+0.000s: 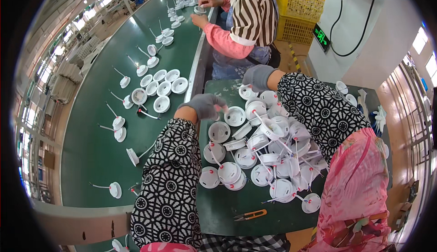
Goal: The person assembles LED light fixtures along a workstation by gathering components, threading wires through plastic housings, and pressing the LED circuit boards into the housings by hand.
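Green tabletop (218, 222) on my feed, white round housings (261, 175) heaped across it, left hand (208, 106) beside them with fingers parted, right hand (258, 78) at the far end, its grip I can't tell, and I'd judge them light, stiff, slippery plastic, best pinched by the rim.

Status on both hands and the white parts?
Left hand beside heaped white parts; right hand at their far edge. Grips unclear. Orange snips on near side.
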Tool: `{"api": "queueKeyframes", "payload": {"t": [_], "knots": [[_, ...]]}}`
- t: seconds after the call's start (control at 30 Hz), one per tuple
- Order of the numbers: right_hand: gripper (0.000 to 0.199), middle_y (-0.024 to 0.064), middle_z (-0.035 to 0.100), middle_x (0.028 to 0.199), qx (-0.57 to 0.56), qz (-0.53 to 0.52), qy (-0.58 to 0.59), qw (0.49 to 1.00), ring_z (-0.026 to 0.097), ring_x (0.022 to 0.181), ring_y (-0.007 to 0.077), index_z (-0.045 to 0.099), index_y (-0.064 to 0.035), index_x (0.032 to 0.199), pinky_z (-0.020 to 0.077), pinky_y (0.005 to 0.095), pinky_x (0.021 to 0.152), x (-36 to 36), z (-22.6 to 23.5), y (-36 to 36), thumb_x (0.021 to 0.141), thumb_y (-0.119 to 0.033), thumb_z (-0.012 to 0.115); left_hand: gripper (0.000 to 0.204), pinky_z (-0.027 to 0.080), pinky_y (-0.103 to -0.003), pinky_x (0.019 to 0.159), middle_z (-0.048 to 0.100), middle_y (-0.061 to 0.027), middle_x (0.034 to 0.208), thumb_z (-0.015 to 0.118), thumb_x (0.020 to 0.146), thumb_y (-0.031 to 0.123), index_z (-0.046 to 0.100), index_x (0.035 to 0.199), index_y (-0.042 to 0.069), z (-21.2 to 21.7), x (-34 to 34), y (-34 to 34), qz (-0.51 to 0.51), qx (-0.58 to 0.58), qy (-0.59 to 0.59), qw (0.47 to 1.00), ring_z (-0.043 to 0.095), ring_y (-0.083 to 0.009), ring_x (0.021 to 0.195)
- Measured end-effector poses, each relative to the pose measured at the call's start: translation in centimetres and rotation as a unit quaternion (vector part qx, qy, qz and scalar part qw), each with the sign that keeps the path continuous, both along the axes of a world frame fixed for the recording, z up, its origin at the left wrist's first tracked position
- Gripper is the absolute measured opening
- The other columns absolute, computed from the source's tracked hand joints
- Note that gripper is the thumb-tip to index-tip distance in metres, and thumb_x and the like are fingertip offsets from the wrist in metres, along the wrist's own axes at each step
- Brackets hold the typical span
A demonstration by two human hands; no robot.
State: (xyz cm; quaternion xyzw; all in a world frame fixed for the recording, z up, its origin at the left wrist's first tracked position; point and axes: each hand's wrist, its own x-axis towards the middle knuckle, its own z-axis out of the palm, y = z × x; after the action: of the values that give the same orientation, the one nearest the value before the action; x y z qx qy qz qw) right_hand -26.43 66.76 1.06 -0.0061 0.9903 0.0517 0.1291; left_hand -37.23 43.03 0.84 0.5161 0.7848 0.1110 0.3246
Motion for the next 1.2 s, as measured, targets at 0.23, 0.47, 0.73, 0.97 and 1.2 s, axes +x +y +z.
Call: {"api": "queueKeyframes", "payload": {"t": [0.23, 0.47, 0.73, 0.97, 1.2], "knots": [[0.034, 0.0206, 0.071, 0.105, 0.023, -0.099, -0.064, 0.993, 0.070, 0.098, 0.0352, 0.075, -0.0033, 0.104, 0.0556, 0.0433, 0.082, -2.7, -2.2, 2.2, 0.076, -0.021, 0.068, 0.055, 0.052, -0.035, 0.093, 0.071, -0.0098, 0.115, 0.066, 0.074, 0.010, 0.067, 0.128, 0.020, -2.1, 0.9, -0.9, -0.009, -0.084, 0.054, 0.995, 0.067, -0.0294, 0.103], [0.044, 0.0195, 0.072, 0.107, 0.024, -0.117, -0.116, 0.986, 0.070, 0.098, 0.0324, 0.073, -0.0022, 0.110, 0.0558, 0.0421, 0.082, -4.6, -4.6, 2.4, 0.072, -0.025, 0.071, 0.052, 0.051, -0.035, 0.093, 0.072, -0.0117, 0.113, 0.060, 0.077, 0.004, 0.069, 0.125, 0.022, -2.4, 1.4, -1.1, 0.027, -0.040, 0.020, 0.999, 0.068, -0.0297, 0.102], [0.046, 0.0226, 0.071, 0.105, -0.026, -0.149, -0.089, 0.984, 0.070, 0.095, 0.0339, 0.073, 0.0019, 0.106, 0.0557, 0.0411, 0.081, -4.7, -3.9, 2.7, 0.072, -0.029, 0.071, 0.050, 0.054, -0.038, 0.085, 0.072, -0.0142, 0.097, 0.061, 0.076, 0.008, 0.069, 0.123, 0.023, -3.6, 1.5, -1.0, -0.012, -0.012, 0.099, 0.995, 0.069, -0.0326, 0.091], [0.048, 0.0246, 0.070, 0.108, -0.079, -0.209, 0.008, 0.975, 0.070, 0.100, 0.0349, 0.071, 0.0027, 0.110, 0.0554, 0.0405, 0.085, -3.7, 0.7, 2.9, 0.073, -0.028, 0.070, 0.027, 0.053, -0.045, 0.076, 0.068, -0.0193, 0.086, 0.062, 0.078, 0.015, 0.069, 0.104, 0.015, -4.8, 1.7, -1.2, -0.061, 0.039, 0.145, 0.987, 0.065, -0.0399, 0.080], [0.029, 0.0211, 0.070, 0.080, -0.131, -0.175, 0.237, 0.947, 0.069, 0.071, 0.0333, 0.072, -0.0024, 0.086, 0.0537, 0.0428, 0.069, -0.9, 8.7, 5.5, 0.074, -0.027, 0.064, 0.041, 0.052, -0.028, 0.081, 0.071, -0.0034, 0.092, 0.072, 0.076, 0.007, 0.068, 0.117, 0.011, -7.2, 0.9, -1.7, 0.063, 0.075, -0.019, 0.995, 0.064, -0.0128, 0.085]]}}
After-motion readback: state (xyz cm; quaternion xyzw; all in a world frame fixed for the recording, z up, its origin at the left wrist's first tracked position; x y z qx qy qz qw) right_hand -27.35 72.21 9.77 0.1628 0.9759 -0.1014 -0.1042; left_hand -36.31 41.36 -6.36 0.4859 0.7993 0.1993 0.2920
